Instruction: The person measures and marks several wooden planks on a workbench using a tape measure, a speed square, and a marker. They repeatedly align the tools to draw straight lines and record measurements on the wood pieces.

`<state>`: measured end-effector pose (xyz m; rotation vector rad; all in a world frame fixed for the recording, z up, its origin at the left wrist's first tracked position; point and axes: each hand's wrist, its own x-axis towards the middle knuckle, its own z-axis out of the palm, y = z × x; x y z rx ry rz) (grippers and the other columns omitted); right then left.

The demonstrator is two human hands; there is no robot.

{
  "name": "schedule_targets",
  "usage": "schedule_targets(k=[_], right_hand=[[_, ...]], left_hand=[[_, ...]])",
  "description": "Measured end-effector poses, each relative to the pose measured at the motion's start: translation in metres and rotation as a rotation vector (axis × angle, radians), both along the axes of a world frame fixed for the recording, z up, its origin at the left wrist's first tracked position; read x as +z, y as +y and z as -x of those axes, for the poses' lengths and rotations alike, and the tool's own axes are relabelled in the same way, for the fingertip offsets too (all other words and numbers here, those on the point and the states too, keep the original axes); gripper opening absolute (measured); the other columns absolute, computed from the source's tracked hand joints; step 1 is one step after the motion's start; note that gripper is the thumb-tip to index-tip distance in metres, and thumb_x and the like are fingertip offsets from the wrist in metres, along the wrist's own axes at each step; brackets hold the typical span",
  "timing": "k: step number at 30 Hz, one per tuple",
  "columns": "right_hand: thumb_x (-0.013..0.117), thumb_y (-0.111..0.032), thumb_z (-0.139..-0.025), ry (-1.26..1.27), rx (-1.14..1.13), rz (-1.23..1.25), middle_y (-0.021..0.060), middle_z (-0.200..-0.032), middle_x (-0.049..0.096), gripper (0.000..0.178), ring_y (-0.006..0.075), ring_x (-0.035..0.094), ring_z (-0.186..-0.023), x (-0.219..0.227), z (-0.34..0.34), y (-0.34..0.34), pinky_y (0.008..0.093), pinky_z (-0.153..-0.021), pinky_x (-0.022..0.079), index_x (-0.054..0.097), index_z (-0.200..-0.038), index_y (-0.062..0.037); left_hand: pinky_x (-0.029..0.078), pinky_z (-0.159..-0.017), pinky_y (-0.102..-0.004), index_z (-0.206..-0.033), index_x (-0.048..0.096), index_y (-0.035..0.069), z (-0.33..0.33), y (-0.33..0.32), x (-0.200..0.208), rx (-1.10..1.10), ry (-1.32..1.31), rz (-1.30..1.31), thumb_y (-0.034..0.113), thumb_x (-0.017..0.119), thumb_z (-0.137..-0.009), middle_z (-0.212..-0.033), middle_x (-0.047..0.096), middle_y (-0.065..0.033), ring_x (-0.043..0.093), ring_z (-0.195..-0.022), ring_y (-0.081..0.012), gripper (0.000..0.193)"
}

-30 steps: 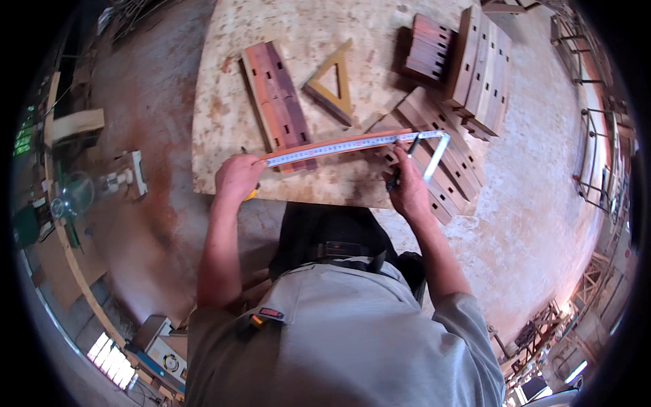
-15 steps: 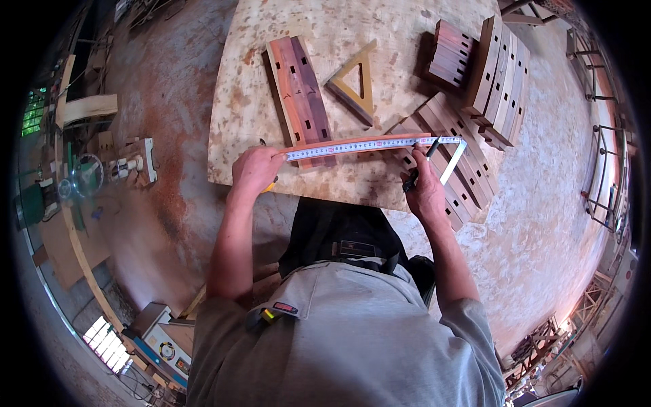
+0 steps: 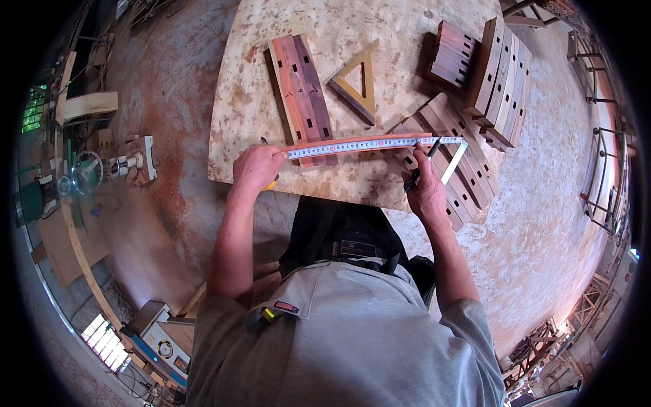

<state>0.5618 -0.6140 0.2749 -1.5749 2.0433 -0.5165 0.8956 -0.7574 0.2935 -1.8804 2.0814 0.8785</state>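
Observation:
A tape measure (image 3: 352,146) is drawn out across the near part of the table, along a thin reddish wood strip. My left hand (image 3: 259,168) is closed round its left end, with a bit of yellow case showing below the fingers. At the other end, my right hand (image 3: 427,190) grips a dark pen (image 3: 435,146), its fingers against the tape. Beside that hand a flat silver blade (image 3: 454,163) slants from the tape's end; whether it is held is hidden. Under the tape's left part lie reddish-brown slotted boards (image 3: 300,91).
A wooden triangle (image 3: 369,95) lies beyond the tape on the stained table (image 3: 258,34). Slotted brown boards (image 3: 468,152) lie under the tape's right end. Farther right are a stack of curved slotted pieces (image 3: 498,81) and a smaller block stack (image 3: 453,55).

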Motion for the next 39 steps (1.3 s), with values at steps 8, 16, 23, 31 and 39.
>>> schedule_targets(k=[8,16,23,31,39], right_hand=[[0.07,-0.005,-0.086,-0.02,-0.01,-0.046,0.0188,-0.147,0.048,0.057,0.0398,0.053,-0.128,0.0045,-0.0008,-0.0018,0.0458,-0.094,0.053,0.043,-0.136,-0.0092],[0.07,-0.007,-0.084,0.044,0.019,0.026,0.0169,-0.144,0.051,0.055,0.0386,0.059,-0.119,-0.0008,0.0008,-0.0005,0.047,-0.088,0.055,0.045,-0.134,-0.0084],[0.071,-0.008,-0.085,0.013,-0.011,-0.04,0.0167,-0.146,0.05,0.053,0.0387,0.059,-0.12,0.0052,-0.0017,-0.0033,0.0467,-0.089,0.054,0.046,-0.132,-0.0077],[0.071,-0.006,-0.086,0.014,-0.001,0.007,0.0193,-0.144,0.051,0.054,0.04,0.057,-0.123,0.0036,-0.001,-0.0023,0.0465,-0.09,0.054,0.045,-0.133,-0.009],[0.071,-0.009,-0.085,0.027,0.013,0.023,0.0171,-0.143,0.052,0.056,0.0387,0.06,-0.118,0.0004,0.0011,-0.0011,0.0463,-0.087,0.055,0.046,-0.134,-0.0091]], left_hand=[[0.051,-0.071,-0.0434,-0.09,0.073,0.008,0.0001,-0.0004,-0.0001,0.02,0.006,-0.018,0.038,0.063,-0.09,-0.076,0.068,-0.0131,0.067,-0.078,-0.0319,0.032],[0.051,-0.071,-0.043,-0.09,0.074,0.008,0.0013,-0.0011,0.0011,0.018,0.004,-0.02,0.037,0.064,-0.09,-0.075,0.067,-0.0125,0.067,-0.078,-0.0308,0.031],[0.051,-0.071,-0.0432,-0.09,0.074,0.008,0.0027,-0.002,0.0044,0.026,-0.007,-0.052,0.037,0.064,-0.09,-0.077,0.068,-0.013,0.067,-0.079,-0.031,0.031],[0.05,-0.071,-0.043,-0.09,0.073,0.008,0.0,-0.0008,-0.0003,0.019,0.004,-0.022,0.037,0.064,-0.09,-0.076,0.068,-0.013,0.067,-0.078,-0.031,0.031],[0.051,-0.072,-0.043,-0.09,0.074,0.008,-0.0007,-0.0012,-0.0018,0.013,0.003,-0.033,0.038,0.064,-0.09,-0.078,0.068,-0.0136,0.067,-0.078,-0.0314,0.031]])
